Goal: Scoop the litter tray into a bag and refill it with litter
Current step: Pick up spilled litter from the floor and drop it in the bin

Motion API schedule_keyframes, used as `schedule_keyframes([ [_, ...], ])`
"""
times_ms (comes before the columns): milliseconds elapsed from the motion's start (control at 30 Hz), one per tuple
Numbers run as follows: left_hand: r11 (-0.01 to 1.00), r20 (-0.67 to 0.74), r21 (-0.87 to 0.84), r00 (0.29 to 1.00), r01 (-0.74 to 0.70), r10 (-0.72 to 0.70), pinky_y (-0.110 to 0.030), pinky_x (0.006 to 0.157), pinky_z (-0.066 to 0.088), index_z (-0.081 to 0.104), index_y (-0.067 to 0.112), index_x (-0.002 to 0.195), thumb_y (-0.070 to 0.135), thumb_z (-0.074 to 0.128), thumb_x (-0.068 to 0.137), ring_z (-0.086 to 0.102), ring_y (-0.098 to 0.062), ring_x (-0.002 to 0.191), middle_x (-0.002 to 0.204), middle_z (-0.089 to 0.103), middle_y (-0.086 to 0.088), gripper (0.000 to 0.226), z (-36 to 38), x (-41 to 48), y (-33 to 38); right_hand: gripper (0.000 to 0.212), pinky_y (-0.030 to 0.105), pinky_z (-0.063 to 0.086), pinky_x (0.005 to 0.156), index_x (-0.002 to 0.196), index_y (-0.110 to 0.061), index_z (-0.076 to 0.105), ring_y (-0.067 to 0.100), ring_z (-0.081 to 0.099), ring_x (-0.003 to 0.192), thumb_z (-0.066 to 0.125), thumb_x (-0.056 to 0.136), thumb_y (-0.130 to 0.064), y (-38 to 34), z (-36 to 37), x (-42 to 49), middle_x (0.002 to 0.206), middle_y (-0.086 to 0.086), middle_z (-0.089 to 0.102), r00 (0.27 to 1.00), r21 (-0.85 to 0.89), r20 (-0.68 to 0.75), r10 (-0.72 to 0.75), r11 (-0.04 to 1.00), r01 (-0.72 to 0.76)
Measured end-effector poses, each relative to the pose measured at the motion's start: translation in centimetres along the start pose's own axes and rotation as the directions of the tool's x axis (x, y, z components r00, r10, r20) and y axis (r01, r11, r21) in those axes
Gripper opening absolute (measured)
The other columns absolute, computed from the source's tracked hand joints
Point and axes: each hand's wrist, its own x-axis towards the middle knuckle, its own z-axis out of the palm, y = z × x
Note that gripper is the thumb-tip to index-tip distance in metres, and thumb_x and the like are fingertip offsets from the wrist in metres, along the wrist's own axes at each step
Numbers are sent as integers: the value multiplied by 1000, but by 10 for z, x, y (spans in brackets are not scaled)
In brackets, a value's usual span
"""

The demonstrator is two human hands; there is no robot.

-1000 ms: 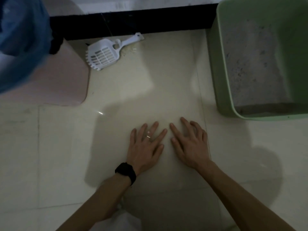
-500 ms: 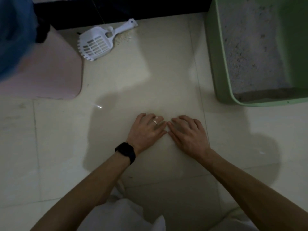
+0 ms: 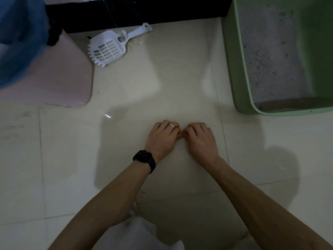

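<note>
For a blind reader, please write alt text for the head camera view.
A person's left hand and right hand, both curled, rest together on the tiled floor. A white scoop lies further left; a green litter tray stands right.

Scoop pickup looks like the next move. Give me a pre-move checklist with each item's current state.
1. Scoop free: lies alone on the floor, nothing on it. Ok.
2. Left hand and right hand free: fingers curled on the floor, nothing visible in them. Ok.
3. Litter tray uncovered, litter exposed. Ok.
4. Bag ready: only a blurred blue shape at top left. Cannot tell.
5. Floor between hands and scoop bare. Ok.
</note>
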Motion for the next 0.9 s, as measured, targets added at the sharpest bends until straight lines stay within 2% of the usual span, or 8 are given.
schedule_keyframes([
  [100, 995, 59, -33, 994, 93, -91, -35, 74, 40, 68, 13, 84, 31, 53, 96, 60, -26, 88, 100, 66, -4, 26, -11, 5, -5, 12, 40, 39, 68, 85, -9, 58, 30, 49, 82, 56, 94, -17, -2, -4, 5, 88, 10, 56, 995, -6, 39, 96, 995, -96],
  [267, 928, 7, -218, 951, 303, -309, -38, 74, 48, 69, 15, 86, 39, 55, 96, 59, -22, 87, 98, 64, 0, 29, -81, 26, -34, 17, 35, 40, 76, 89, -12, 57, 20, 45, 85, 47, 99, -21, -8, -45, 38, 88, 1, 53, 918, 358, 80, 388, 849, -390],
  [433, 883, -154, -328, 904, 335, -400, -24, 69, 45, 66, 16, 97, 41, 53, 98, 55, -5, 78, 95, 59, 10, 28, -201, 73, -48, 12, 27, 41, 68, 93, -20, 53, 11, 53, 76, 47, 100, -28, -54, -121, 120, 83, -10, 57, 913, 595, 29, 408, 727, -344],
  [567, 871, -310, -370, 840, 324, -445, -13, 67, 42, 65, 18, 98, 32, 56, 99, 59, -3, 74, 82, 64, 16, 17, -307, 100, -67, 10, 25, 49, 71, 88, -27, 54, 9, 62, 78, 52, 98, -29, -125, -182, 193, 82, -10, 64, 979, 756, -8, 205, 642, -128],
  [667, 887, -323, -203, 827, 414, -460, -26, 68, 45, 61, 24, 92, 33, 54, 100, 58, -6, 73, 77, 63, 14, 14, -362, 101, -109, 9, 26, 46, 68, 85, -22, 58, 10, 60, 70, 58, 95, -23, -187, -211, 245, 74, -7, 64, 996, 753, -78, -33, 653, 80],
  [800, 759, -169, 64, 757, 648, -631, -41, 65, 52, 59, 24, 86, 29, 49, 96, 61, -17, 71, 82, 68, 2, 15, -388, 79, -194, 7, 36, 46, 73, 90, -16, 60, 24, 61, 81, 54, 93, -17, -255, -216, 301, 82, 1, 66, 942, 559, -92, -322, 767, 316],
  [833, 715, -77, 166, 732, 679, -677, -40, 66, 53, 61, 25, 87, 25, 51, 94, 62, -18, 74, 88, 71, -1, 12, -391, 71, -209, 9, 38, 47, 76, 96, -18, 60, 27, 59, 89, 52, 92, -16, -267, -214, 310, 89, 2, 67, 923, 459, -33, -382, 815, 354],
  [900, 683, 195, 309, 659, 662, -727, -38, 79, 55, 67, 27, 104, 20, 58, 90, 65, -19, 93, 111, 70, -1, 19, -393, 57, -230, 33, 41, 44, 89, 120, -22, 56, 28, 50, 107, 55, 87, -14, -282, -209, 321, 112, 2, 63, 877, 263, 135, -461, 870, 417],
])
